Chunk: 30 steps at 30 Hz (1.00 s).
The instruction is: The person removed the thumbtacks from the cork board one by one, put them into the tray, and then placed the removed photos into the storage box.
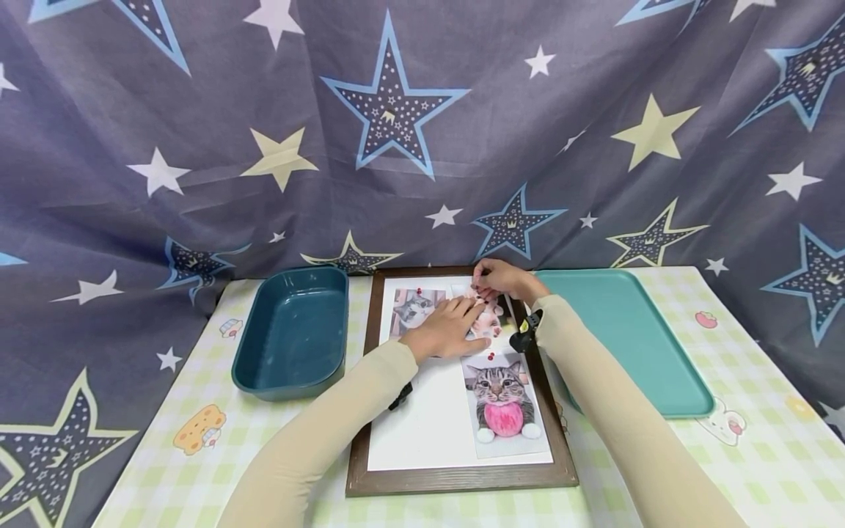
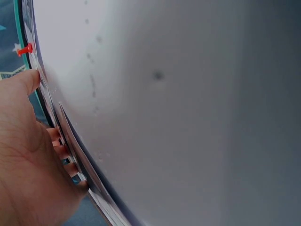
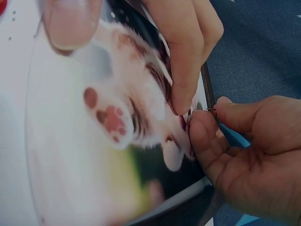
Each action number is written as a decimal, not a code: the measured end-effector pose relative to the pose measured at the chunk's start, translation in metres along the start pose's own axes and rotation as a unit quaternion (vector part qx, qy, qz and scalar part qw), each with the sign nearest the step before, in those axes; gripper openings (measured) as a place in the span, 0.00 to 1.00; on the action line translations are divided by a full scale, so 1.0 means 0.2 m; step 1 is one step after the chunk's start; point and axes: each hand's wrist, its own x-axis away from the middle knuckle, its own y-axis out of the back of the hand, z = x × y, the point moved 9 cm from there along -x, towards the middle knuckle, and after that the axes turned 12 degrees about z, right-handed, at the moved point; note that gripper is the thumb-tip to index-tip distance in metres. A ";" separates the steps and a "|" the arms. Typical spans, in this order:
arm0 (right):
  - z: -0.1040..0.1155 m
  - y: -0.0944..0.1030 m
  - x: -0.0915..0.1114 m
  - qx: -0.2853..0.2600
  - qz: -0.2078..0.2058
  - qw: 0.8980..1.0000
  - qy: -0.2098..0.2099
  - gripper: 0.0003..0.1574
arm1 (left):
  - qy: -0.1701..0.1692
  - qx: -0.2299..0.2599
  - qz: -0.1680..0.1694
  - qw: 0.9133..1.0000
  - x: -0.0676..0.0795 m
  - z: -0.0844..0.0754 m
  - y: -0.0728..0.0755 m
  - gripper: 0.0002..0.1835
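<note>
A framed white board (image 1: 416,418) bears several cat photos. My left hand (image 1: 447,331), fingers spread, presses on the upper right photo of a kitten (image 3: 113,122). At that photo's top edge, my right hand (image 1: 503,280) pinches a push pin (image 3: 214,112) between thumb and finger; its thin metal point shows. A red push pin (image 1: 491,358) stands just above the lower photo of a tabby cat (image 1: 499,403) with a pink ball. Another red push pin (image 1: 419,291) is at the top of the grey cat photo (image 1: 411,311), partly covered by my left hand.
A brown wooden frame (image 1: 462,480) edges the board. Left of it stands a deep dark teal bin (image 1: 290,389), and on its right lies a flat green tray (image 1: 634,323), partly behind my right sleeve. A star-patterned curtain (image 1: 422,213) hangs behind the checked tablecloth (image 1: 218,484).
</note>
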 end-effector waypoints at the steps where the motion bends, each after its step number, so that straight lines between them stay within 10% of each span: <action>1: 0.00 0.00 0.00 -0.001 0.001 1.000 0.001 0.03 | 0.001 0.002 0.001 1.000 0.00 0.00 0.00 0.44; 30: -0.03 0.01 0.02 -0.016 -0.070 0.997 0.002 0.11 | -0.004 0.012 0.021 1.000 0.03 0.00 -0.01 0.44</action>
